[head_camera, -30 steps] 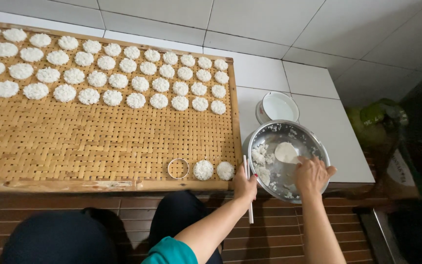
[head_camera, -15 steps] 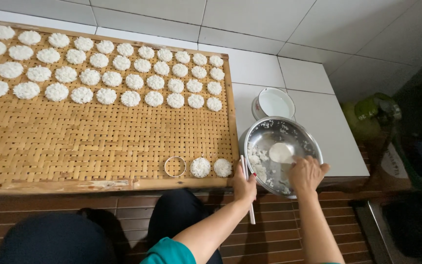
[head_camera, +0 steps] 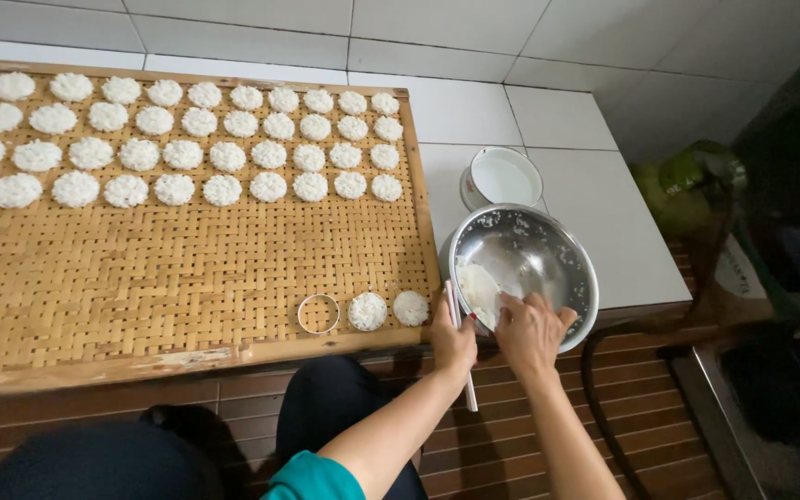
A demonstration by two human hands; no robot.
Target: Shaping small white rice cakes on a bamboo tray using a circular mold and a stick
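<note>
My left hand (head_camera: 453,341) rests at the near right corner of the woven bamboo tray (head_camera: 141,296) and grips a pair of pale chopsticks (head_camera: 460,344) that point down over the edge. My right hand (head_camera: 531,333) reaches into the steel bowl (head_camera: 548,250) and holds a white scoop (head_camera: 480,289) against the rice inside. A metal ring mould (head_camera: 318,313) lies on the tray beside two round rice cakes (head_camera: 368,311). Several rows of white rice cakes (head_camera: 224,153) cover the far half of the tray.
A small white bowl (head_camera: 502,176) stands behind the steel bowl on the white tiled counter (head_camera: 594,204). A green object (head_camera: 696,185) sits off the counter's right edge. Dark wooden slats (head_camera: 511,444) and my knees are below.
My right hand has moved from the bowl's near rim into the bowl, onto the white scoop. The left hand stays at the tray corner. The view shifted slightly right.
</note>
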